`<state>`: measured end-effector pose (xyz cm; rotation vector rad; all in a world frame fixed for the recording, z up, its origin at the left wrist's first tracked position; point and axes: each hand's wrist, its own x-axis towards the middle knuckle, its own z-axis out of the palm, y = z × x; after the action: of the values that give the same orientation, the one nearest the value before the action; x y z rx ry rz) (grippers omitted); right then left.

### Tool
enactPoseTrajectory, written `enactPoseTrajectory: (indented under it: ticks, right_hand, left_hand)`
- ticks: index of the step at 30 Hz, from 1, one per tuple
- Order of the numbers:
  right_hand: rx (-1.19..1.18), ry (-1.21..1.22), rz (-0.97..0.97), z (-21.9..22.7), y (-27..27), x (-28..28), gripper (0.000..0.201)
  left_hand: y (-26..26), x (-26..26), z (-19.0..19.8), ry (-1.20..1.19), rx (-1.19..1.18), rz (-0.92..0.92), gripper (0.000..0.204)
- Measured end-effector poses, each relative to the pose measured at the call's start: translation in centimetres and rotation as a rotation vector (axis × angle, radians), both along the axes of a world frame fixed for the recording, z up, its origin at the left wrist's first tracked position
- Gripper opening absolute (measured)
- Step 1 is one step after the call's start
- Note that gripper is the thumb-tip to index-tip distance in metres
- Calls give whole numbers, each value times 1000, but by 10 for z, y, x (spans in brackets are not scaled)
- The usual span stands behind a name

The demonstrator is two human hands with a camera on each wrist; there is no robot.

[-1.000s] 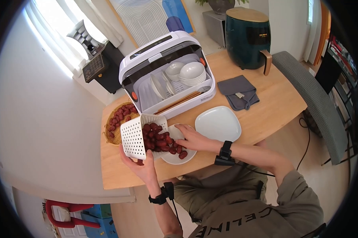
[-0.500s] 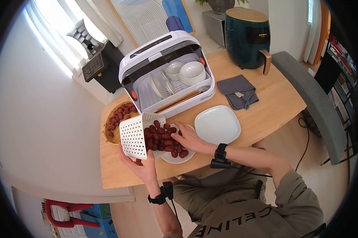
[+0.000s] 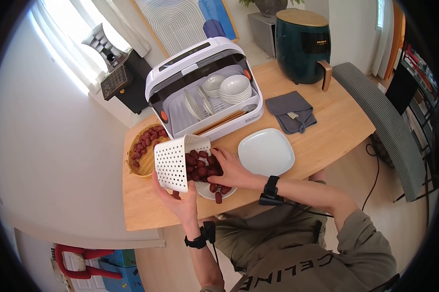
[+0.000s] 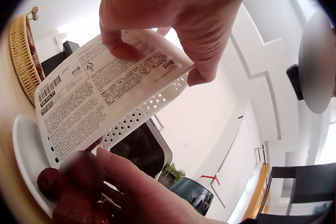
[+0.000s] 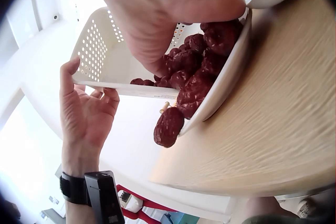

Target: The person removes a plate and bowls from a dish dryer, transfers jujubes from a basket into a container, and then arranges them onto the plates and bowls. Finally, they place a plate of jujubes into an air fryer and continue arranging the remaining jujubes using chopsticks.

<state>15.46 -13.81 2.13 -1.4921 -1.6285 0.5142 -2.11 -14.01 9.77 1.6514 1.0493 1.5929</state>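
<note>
As we looked through the head view, the left hand (image 3: 181, 207) gripped the white perforated basket (image 3: 171, 168), tipped on its side over the round plate (image 3: 206, 193). Dates (image 3: 200, 168) filled its mouth, where we saw the right hand (image 3: 236, 173) touching them with thumb and fingers spread. The pale squarish plate (image 3: 266, 153) lay to the right, the wicker basket (image 3: 146, 166) (with more dates in it) to the far left. In the left wrist view we saw the left fingers curled on the perforated basket's printed base. In the right wrist view one date overhung the round plate's rim; the right fingertips were hidden, so we could not tell whether they pinched anything.
</note>
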Motion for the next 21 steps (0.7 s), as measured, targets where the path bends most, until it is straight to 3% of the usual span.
enactPoseTrajectory:
  ticks: [13, 21]
  right_hand:
    - [69, -169, 32, -2, -8, 3, 89]
    - [64, -135, 48, 0, -8, 3, 89]
  left_hand:
    - [13, -9, -3, -54, -14, 9, 95]
    - [9, -17, 6, 107, 90, 14, 98]
